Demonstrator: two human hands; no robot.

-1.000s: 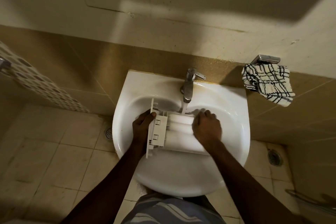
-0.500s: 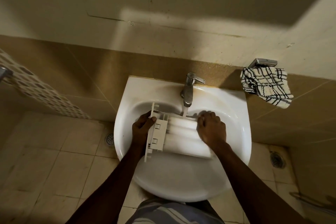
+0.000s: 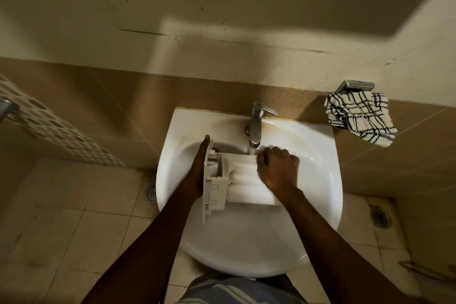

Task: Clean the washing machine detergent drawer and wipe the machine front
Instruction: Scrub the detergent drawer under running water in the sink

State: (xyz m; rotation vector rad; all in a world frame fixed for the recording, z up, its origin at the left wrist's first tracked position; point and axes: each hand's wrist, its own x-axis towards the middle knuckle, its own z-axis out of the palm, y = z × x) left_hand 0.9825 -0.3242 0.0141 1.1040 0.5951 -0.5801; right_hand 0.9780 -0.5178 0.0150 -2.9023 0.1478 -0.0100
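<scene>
A white wall-hung sink [image 3: 323, 205] sits against a brown-tiled wall, with pale plaster above and beige floor tiles below. The white detergent drawer [image 3: 243, 181] lies across the basin, its front panel at the left, directly under the chrome tap [image 3: 255, 126], which is running water onto its far edge. The left hand [image 3: 197, 173] lies flat against the outside of the front panel, fingers straight. The right hand [image 3: 276, 170] rests on top of the drawer, fingers curled over its far edge. A black-and-white checked cloth [image 3: 357, 116] hangs from a metal holder [image 3: 355, 86] on the wall to the right. A floor drain [image 3: 151, 192] shows left of the sink, and another [image 3: 380, 216] to the right.
</scene>
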